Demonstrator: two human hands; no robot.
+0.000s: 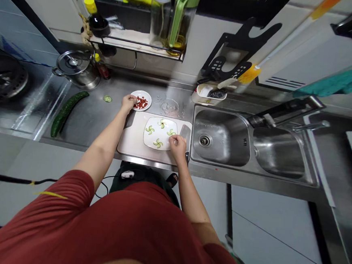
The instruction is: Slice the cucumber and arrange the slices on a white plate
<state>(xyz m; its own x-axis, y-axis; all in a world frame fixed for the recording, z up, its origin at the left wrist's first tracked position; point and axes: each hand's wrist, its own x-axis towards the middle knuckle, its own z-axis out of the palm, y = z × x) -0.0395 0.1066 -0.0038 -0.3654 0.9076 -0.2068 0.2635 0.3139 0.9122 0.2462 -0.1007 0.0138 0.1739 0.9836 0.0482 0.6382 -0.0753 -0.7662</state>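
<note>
My left hand [128, 103] reaches the left rim of a small round plate [148, 96] with small red pieces [141, 103] on it. Its fingers are pinched together at the nearest pieces; what they hold, if anything, is too small to tell. A squarish white plate [151, 138] bears several pinwheel shapes of green-edged slices [158, 143]. Over its right edge is my right hand [178, 147], fingers closed beside the right-hand pinwheel [171, 132]; its fingertips hide anything between them. Under the plate lies a pale cutting board [132, 138], with a knife [185, 132] at its right edge.
A whole cucumber [66, 113] and some cut slices [107, 98] lie on the steel counter to the left. Behind them stands a lidded pot [77, 69]. The double sink [225, 129] is at the right, and a bottle rack [140, 45] hangs above.
</note>
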